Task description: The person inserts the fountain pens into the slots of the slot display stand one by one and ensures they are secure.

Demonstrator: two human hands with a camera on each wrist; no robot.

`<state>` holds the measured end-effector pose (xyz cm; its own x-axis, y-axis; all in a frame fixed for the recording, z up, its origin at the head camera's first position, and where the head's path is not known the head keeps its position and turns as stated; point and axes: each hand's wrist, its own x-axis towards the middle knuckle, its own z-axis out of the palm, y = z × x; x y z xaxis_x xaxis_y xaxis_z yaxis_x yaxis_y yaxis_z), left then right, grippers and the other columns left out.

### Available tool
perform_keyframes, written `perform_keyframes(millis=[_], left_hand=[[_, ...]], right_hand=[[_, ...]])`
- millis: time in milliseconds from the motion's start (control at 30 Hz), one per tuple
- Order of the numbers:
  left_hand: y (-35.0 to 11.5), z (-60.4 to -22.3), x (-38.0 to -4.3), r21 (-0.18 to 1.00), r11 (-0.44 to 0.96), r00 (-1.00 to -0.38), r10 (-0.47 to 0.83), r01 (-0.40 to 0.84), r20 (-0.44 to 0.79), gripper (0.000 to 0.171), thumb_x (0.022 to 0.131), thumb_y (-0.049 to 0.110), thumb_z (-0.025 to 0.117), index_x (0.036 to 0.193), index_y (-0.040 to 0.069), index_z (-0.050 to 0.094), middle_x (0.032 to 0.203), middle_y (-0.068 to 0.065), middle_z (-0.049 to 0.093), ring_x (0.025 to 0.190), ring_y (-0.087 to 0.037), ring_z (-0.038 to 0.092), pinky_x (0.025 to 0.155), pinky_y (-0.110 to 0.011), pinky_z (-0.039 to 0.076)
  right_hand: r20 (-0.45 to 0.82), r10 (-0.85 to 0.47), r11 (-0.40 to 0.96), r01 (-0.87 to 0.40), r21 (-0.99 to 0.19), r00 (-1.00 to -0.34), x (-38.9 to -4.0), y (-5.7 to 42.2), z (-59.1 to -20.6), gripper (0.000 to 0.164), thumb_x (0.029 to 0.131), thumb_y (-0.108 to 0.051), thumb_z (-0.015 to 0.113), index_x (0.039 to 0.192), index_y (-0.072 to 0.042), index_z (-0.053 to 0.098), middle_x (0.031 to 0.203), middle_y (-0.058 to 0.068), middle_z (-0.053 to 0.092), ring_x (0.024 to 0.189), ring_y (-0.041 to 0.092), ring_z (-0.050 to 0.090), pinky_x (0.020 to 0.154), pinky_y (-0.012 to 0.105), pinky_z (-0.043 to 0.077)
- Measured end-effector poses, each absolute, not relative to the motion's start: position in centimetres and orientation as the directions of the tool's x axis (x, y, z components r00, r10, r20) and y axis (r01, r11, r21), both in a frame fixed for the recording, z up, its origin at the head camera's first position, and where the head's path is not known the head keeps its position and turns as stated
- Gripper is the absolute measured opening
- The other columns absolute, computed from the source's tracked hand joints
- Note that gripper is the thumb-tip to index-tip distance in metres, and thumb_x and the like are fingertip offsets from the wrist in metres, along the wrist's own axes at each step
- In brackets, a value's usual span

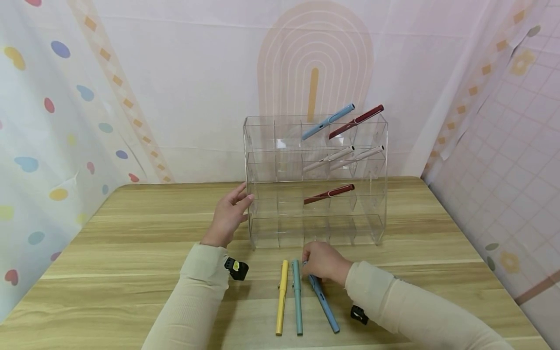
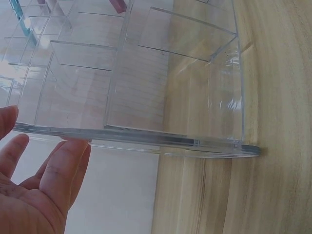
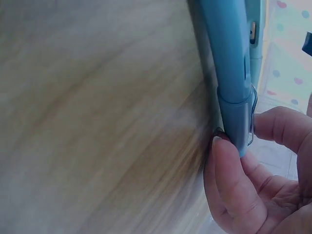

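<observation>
A clear acrylic pen display rack (image 1: 288,223) stands upright on the table. At its left side is my left hand (image 1: 229,211), with the thumb on the near side of the side panel and the fingers beyond it, gripping that panel (image 2: 146,139). My right hand (image 1: 325,262) pinches the clip end of a blue pen (image 1: 323,304) between thumb and fingers, just in front of the rack. The metal clip (image 3: 253,117) faces the fingers in the right wrist view. To the left of that pen lie a teal pen (image 1: 297,301) and a yellow pen (image 1: 282,301).
Tilted in the upper tiers are a light blue pen (image 1: 328,122), a dark red pen (image 1: 356,121) and two whitish pens (image 1: 330,159). Another dark red pen (image 1: 328,194) sits in a lower tier. A patterned curtain (image 1: 197,87) hangs behind the wooden table (image 1: 131,272).
</observation>
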<state>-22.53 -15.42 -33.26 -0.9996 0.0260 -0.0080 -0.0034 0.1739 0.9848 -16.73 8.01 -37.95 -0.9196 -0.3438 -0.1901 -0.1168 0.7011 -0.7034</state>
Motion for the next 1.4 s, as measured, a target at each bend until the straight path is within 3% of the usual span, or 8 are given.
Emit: perform_keyframes(millis=[200, 500, 1100, 1400], left_hand=[[-15.3, -33.3, -22.5, 0.985, 0.172, -1.000, 0.028, -0.004, -0.009, 0.054, 0.103, 0.020, 0.048, 0.153, 0.017, 0.029, 0.150, -0.022, 0.033, 0.136, -0.034, 0.037, 0.103, -0.055, 0.039], [-15.2, -33.5, -22.7, 0.986, 0.168, -1.000, 0.019, -0.013, -0.016, 0.054, 0.103, 0.020, 0.048, 0.153, 0.018, 0.029, 0.148, -0.021, 0.036, 0.135, -0.034, 0.039, 0.102, -0.055, 0.040], [-15.4, -33.8, -22.7, 0.986, 0.169, -1.000, 0.017, 0.000, -0.003, 0.054, 0.103, 0.022, 0.048, 0.153, 0.017, 0.030, 0.149, -0.021, 0.035, 0.134, -0.034, 0.040, 0.102, -0.054, 0.040], [-15.2, -33.7, -22.7, 0.986, 0.166, -1.000, 0.012, 0.000, -0.002, 0.053, 0.103, 0.021, 0.048, 0.153, 0.017, 0.031, 0.148, -0.021, 0.037, 0.134, -0.035, 0.040, 0.102, -0.054, 0.040]], right_hand=[[-0.228, -0.300, 0.673, -0.036, -0.739, -0.926, -17.0, 8.6, -37.2, 0.010, 0.078, 0.001, 0.067, 0.082, -0.007, 0.061, 0.071, 0.004, 0.056, 0.049, 0.011, 0.047, 0.040, 0.024, 0.046], [-0.232, -0.245, 0.574, 0.052, -0.817, -0.941, -17.5, 10.2, -36.0, 0.015, 0.083, -0.003, 0.065, 0.098, -0.002, 0.063, 0.085, 0.008, 0.061, 0.061, 0.017, 0.058, 0.052, 0.033, 0.056], [-0.146, -0.180, 0.393, 0.065, -0.917, -0.973, -18.1, 14.0, -33.2, 0.029, 0.088, -0.009, 0.064, 0.112, 0.006, 0.057, 0.094, 0.013, 0.061, 0.078, 0.020, 0.063, 0.067, 0.044, 0.059], [-0.086, -0.118, 0.324, 0.044, -0.945, -0.989, -18.0, 15.5, -32.1, 0.028, 0.090, -0.006, 0.061, 0.114, 0.007, 0.055, 0.092, 0.011, 0.060, 0.075, 0.014, 0.064, 0.069, 0.042, 0.059]])
